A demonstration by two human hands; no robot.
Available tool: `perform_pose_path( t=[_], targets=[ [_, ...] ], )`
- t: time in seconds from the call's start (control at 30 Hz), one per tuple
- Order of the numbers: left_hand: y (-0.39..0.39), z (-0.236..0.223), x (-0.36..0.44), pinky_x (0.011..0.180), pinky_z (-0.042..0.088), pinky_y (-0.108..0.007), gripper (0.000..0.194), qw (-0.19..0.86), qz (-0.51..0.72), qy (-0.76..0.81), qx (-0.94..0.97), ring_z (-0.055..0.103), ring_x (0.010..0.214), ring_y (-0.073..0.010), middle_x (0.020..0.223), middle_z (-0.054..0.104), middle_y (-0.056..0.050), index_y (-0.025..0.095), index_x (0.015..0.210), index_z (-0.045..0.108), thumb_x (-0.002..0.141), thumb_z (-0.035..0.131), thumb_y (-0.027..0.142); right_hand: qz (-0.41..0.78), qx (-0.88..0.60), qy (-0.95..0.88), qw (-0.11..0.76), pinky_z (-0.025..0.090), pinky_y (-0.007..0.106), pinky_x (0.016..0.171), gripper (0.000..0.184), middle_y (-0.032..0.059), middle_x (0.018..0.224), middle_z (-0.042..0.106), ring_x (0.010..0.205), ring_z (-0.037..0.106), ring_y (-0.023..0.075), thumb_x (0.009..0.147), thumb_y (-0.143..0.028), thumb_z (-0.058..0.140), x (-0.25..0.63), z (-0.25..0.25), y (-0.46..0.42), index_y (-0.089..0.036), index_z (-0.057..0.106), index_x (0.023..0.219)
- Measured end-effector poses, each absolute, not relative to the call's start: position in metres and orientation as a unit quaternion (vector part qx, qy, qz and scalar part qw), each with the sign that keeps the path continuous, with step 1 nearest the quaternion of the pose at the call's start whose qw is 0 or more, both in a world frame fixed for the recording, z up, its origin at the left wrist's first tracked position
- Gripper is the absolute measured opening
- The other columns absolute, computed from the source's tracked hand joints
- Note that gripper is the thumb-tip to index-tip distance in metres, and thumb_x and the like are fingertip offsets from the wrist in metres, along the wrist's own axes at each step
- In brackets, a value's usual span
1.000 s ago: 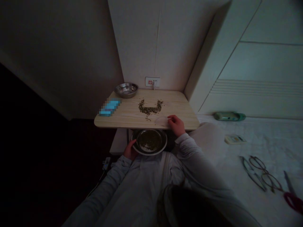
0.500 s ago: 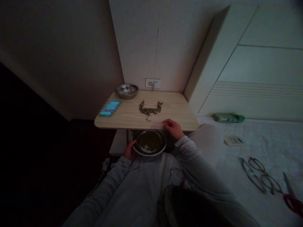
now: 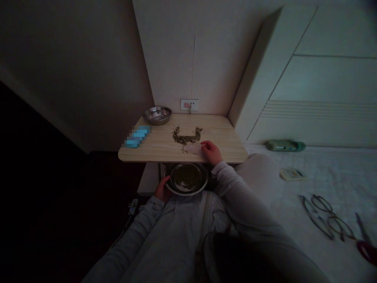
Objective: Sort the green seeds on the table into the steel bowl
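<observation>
Beside the grains (image 3: 187,139), right hand (image 3: 211,152) pinches a clear sheet (image 3: 193,148), left hand (image 3: 163,189) grips the near bowl (image 3: 185,193) — likely raking stage, next needing a flat edge.

L hand (image 3: 163,190): most fingers hidden under lap bowl (image 3: 185,193), thumb side only at rim. Bowl's far rim partly lost at tabletop (image 3: 141,153) edge; contents too dark to ID. R hand (image 3: 211,153): fingertips blurry, exact grip on see-thru sheet (image 3: 193,148) n/a; sheet's outline v. faint. Grains (image 3: 185,139) on tabletop too small to ID. Phone (image 3: 137,136) pixelated, screen unreadable. Bottle (image 3: 285,146) & card-like box (image 3: 293,174) on bed (image 3: 338,173): print too small/dim. Scissors (image 3: 364,242) cut off at R edge; thin loops (image 3: 332,216) nearby too blurry to ID. Sleeves (image 3: 253,204) run into btm dark; floor (image 3: 59,216) at L lost in shadow.
</observation>
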State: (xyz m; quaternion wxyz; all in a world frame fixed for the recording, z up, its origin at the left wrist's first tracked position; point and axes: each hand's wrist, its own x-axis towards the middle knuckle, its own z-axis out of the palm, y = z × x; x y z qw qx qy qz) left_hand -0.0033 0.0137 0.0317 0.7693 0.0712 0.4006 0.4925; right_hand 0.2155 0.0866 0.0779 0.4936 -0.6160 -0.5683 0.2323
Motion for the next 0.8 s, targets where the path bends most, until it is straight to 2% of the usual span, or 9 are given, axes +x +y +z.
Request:
perform_pose_path(
  t=[0.37, 0.8],
  targets=[
    [0.0129, 0.0382, -0.003, 0.088, 0.044, -0.031, 0.014, 0.76, 0.486, 0.427, 0.067, 0.059, 0.098, -0.0215, 0.071, 0.07, -0.004, 0.013, 0.076, 0.065, 0.073, 0.052, 0.017, 0.324, -0.581, -0.537, 0.519, 0.035, 0.025, 0.058, 0.018, -0.0047, 0.056, 0.05, 0.056, 0.046, 0.011, 0.063, -0.027, 0.047, 0.2175, 0.081, 0.0822, -0.019, 0.056, 0.076],
    [0.0139, 0.0297, -0.0055, 0.087, 0.044, -0.034, 0.02, 0.774, 0.49, 0.393, 0.077, 0.059, 0.097, -0.0232, 0.073, 0.07, -0.004, 0.013, 0.087, 0.065, 0.071, 0.053, 0.019, 0.345, -0.555, -0.566, 0.502, 0.036, 0.025, 0.061, 0.02, -0.0053, 0.057, 0.053, 0.057, 0.047, 0.0103, 0.062, -0.028, 0.049, 0.2184, 0.0815, 0.0794, -0.018, 0.057, 0.078]
  ],
)
